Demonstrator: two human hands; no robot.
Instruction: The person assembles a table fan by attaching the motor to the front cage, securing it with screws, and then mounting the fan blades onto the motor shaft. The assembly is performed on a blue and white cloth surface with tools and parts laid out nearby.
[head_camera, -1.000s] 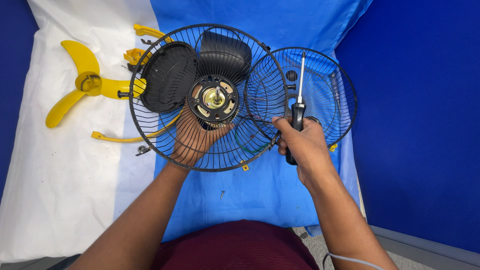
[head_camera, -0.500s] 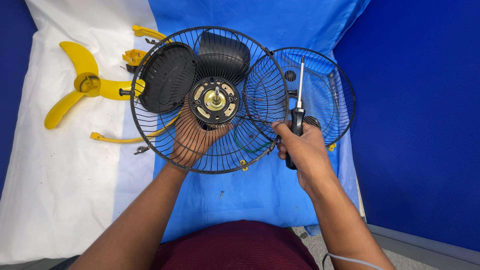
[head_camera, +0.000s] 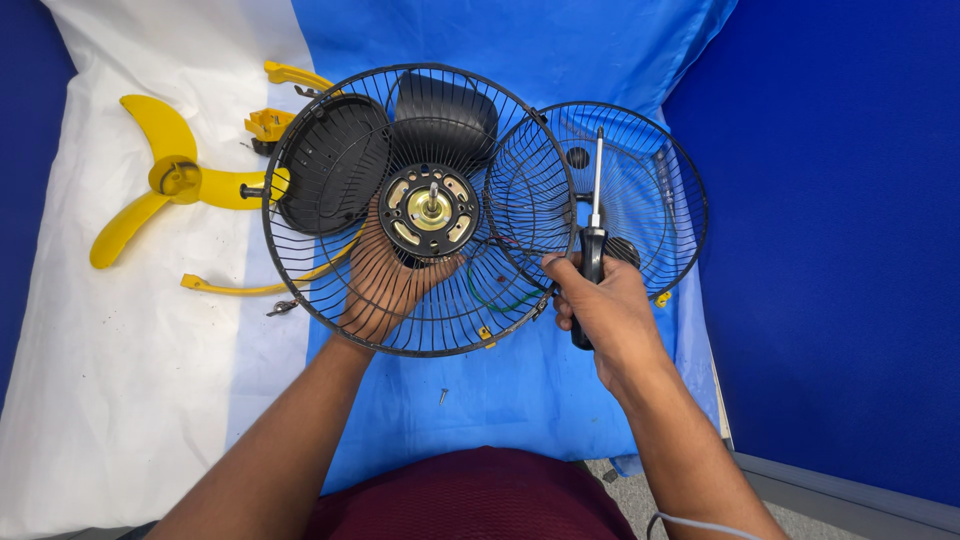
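**Motor held up through the guard, screwdriver waiting**

The left hand (head_camera: 385, 285) reaches under the rear guard (head_camera: 300, 270) and cups the motor (head_camera: 430, 208) from behind, its fingers showing through the wires. They curl around the motor's lower body — a supporting clasp, though how tightly it closes is hidden by the grille. The right hand (head_camera: 600, 305) is clenched around the black handle of the screwdriver (head_camera: 594, 235), whose shaft points up and away, with the tip over the front guard (head_camera: 640, 190), not on any screw.

To do this step well, I judge that the motor should stay pressed flat against the guard's centre, so the faceplate holes sit square to the tool. The driver then needs to swing left and tip down onto a screw head, in line with it — a slanted blade would likely slip onto the brass hub or catch the loose wires beneath.

The motor sits in the middle of the rear guard, directly above the left palm and touching it. It lies to the left of the right hand, with the guard's rim between them. A loose screw (head_camera: 443, 396) lies on the blue cloth (head_camera: 520, 400) near the person. The yellow blade (head_camera: 165, 180) rests well apart on the white sheet (head_camera: 100, 380).
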